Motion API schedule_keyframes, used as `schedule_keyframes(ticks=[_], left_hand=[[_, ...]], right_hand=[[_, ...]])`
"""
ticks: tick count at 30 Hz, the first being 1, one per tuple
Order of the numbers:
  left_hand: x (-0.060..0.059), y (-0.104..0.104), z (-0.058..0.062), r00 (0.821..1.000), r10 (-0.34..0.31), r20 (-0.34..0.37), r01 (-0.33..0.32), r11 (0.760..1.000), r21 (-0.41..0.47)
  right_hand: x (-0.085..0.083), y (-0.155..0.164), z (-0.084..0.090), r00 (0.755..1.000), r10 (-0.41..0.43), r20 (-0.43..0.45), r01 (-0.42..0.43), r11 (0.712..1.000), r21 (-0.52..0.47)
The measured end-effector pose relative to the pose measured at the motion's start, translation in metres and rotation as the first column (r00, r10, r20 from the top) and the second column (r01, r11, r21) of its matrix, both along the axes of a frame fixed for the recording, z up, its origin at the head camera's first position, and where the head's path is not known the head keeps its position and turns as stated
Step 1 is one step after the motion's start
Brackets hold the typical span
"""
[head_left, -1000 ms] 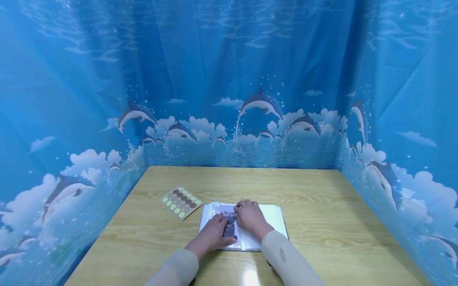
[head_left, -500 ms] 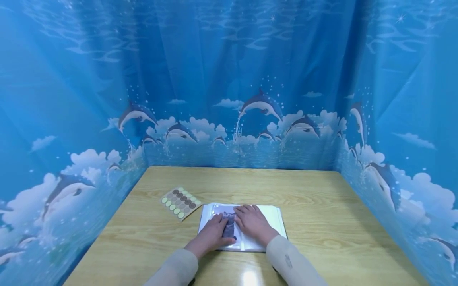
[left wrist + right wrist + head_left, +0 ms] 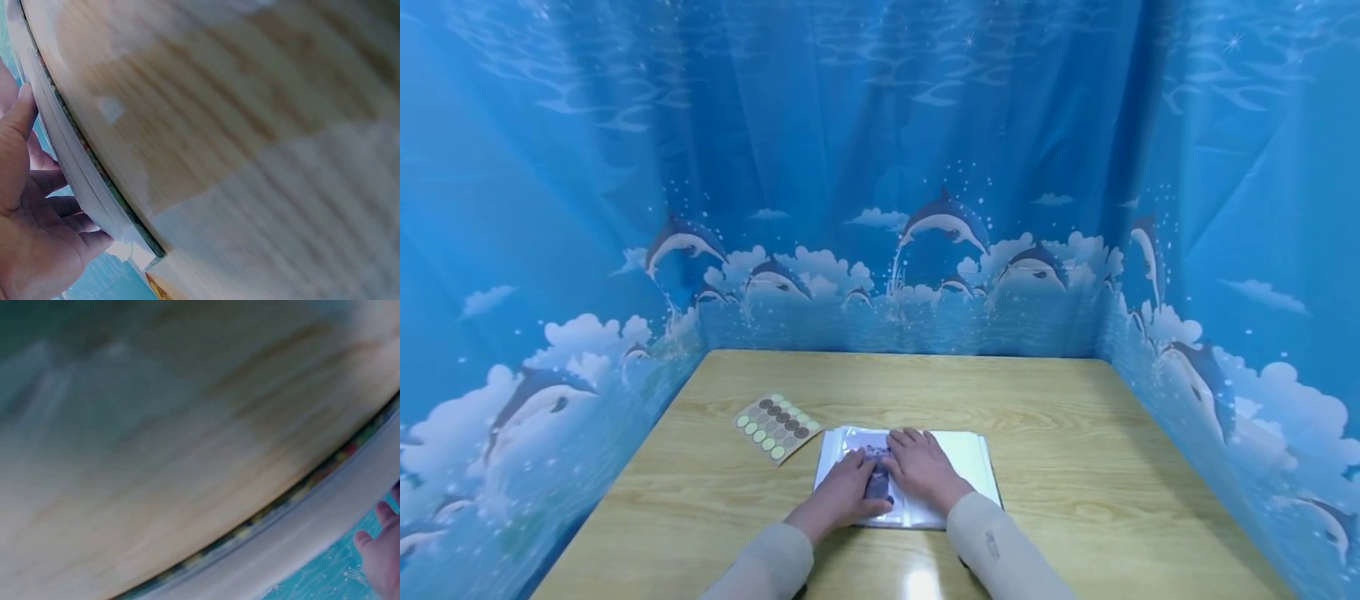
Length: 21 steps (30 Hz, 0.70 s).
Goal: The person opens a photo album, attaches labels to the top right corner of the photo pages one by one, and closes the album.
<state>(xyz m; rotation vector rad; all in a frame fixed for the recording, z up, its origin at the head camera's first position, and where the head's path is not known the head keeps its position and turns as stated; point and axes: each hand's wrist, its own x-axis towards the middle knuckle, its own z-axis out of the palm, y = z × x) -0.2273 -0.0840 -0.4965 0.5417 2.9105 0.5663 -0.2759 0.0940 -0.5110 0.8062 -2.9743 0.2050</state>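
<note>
Both hands are lying flat, fingers straight: the left hand (image 3: 842,492) and right hand (image 3: 922,468) are pressing a small grey sheet (image 3: 877,482) onto the open clear-sleeve album (image 3: 973,458), mid-tabletop (image 3: 1075,417). The sheet seems placed and is being smoothed, while the dot sticker sheet (image 3: 772,427) is waiting untouched, well left.

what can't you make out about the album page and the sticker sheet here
- Picture on the open album: in the head view the left hand and right hand cover most of the grey picture.
- Sticker sheet: too small in the head view to read any print on the dots.
- Left wrist view: blurred; only the album's edge and the palm.
- Right wrist view: blurred; hand cut off by the frame edge.
</note>
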Motion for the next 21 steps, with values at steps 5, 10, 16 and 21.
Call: schedule_keyframes(ticks=[5, 10, 16, 21], left_hand=[[-0.0006, 0.0005, -0.0002, 1.000, 0.004, -0.001, -0.004, 1.000, 0.000], [0.0002, -0.0002, -0.0009, 1.000, 0.002, -0.005, -0.002, 1.000, 0.000], [0.0004, -0.0009, -0.0012, 0.999, -0.019, -0.038, 0.018, 1.000, -0.009], [-0.0008, -0.0008, -0.0017, 0.999, -0.024, -0.048, 0.024, 1.000, -0.013]], right_hand=[[0.0019, 0.0006, 0.0000, 1.000, 0.006, -0.012, -0.005, 0.998, 0.067], [0.0048, 0.0029, 0.0011, 0.997, 0.041, -0.060, -0.032, 0.990, 0.137], [0.0070, 0.0051, -0.0009, 0.998, 0.033, -0.058, -0.029, 0.996, 0.079], [0.0066, 0.0062, -0.0024, 1.000, 0.008, -0.029, -0.007, 1.000, 0.027]])
